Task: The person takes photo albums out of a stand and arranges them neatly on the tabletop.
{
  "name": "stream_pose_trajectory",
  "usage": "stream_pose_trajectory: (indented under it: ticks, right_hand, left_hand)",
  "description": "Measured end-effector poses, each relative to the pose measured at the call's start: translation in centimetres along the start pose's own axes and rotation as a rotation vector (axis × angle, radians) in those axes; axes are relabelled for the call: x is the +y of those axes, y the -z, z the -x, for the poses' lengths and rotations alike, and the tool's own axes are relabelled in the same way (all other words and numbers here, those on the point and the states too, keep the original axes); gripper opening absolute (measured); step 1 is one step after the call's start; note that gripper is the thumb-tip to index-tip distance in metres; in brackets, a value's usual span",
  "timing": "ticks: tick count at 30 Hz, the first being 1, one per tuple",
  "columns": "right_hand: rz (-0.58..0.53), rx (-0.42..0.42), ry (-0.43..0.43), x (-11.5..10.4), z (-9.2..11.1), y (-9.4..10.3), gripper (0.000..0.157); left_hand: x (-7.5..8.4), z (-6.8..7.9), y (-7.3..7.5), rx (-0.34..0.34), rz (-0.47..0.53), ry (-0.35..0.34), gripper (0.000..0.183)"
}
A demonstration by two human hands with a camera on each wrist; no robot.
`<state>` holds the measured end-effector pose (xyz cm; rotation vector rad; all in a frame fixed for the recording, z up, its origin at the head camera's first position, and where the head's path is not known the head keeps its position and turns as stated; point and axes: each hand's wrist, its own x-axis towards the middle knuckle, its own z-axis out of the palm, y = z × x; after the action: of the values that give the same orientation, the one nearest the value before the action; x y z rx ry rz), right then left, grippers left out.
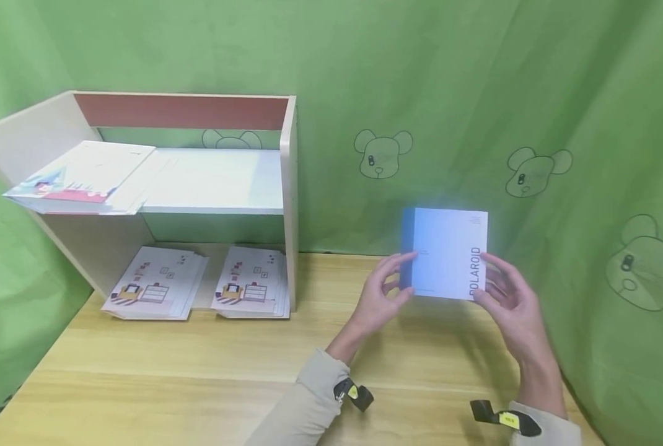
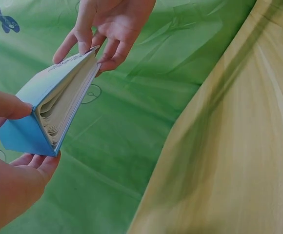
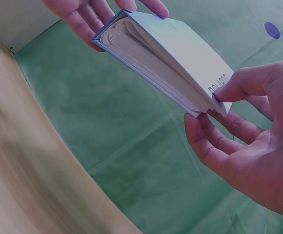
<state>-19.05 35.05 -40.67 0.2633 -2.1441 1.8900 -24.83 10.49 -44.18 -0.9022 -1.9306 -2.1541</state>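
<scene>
A small square photo album [image 1: 448, 254] with a blue spine and pale cover marked POLAROID is held up above the table between both hands. My left hand [image 1: 381, 288] grips its blue spine side, thumb and fingers on opposite covers. On the opening side, my right hand [image 1: 512, 303] pinches the covers near the printed word. In the left wrist view the album [image 2: 58, 92] shows its page edges, fanned slightly between the covers. The right wrist view shows the same pages of the album [image 3: 146, 53], with the right thumb on the front cover and fingers beneath.
A two-tier shelf [image 1: 289, 204] stands at the left of the wooden table [image 1: 197, 384]. Its upper board carries picture books [image 1: 92, 173]; below lie two stacks of illustrated booklets, a left stack [image 1: 153, 285] and a right stack [image 1: 250, 282]. Green cloth [image 1: 448, 80] hangs behind and at the right.
</scene>
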Motion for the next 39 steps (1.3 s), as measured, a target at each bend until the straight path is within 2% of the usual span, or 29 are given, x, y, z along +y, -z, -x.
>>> stream_pose_trajectory:
  ticks: [4,11,21,27,33,39]
  right_hand:
    - [-0.023,0.004,-0.028,0.6,-0.1,0.3,0.07]
    - [0.001,0.044,-0.079,1.7,0.0,0.7,0.07]
    - [-0.145,0.022,-0.088,3.5,-0.3,1.3,0.07]
    - [-0.126,0.05,-0.141,4.3,-0.5,1.3,0.068]
    - [-0.165,0.049,-0.183,4.8,-0.6,1.7,0.067]
    - [-0.087,0.043,-0.243,5.4,-0.7,2.0,0.066]
  left_hand:
    - [-0.6,-0.1,-0.4,-0.005,0.001,0.032,0.065]
    - [-1.3,-0.3,-1.0,-0.021,-0.014,0.082,0.067]
    - [-2.8,-0.2,-1.5,-0.029,-0.04,0.09,0.067]
    - [-3.7,-0.1,-1.9,-0.019,-0.042,0.116,0.067]
    - [-4.4,-0.1,-2.4,0.005,-0.048,0.179,0.067]
    - [-5.1,0.0,-2.7,0.02,-0.028,0.228,0.068]
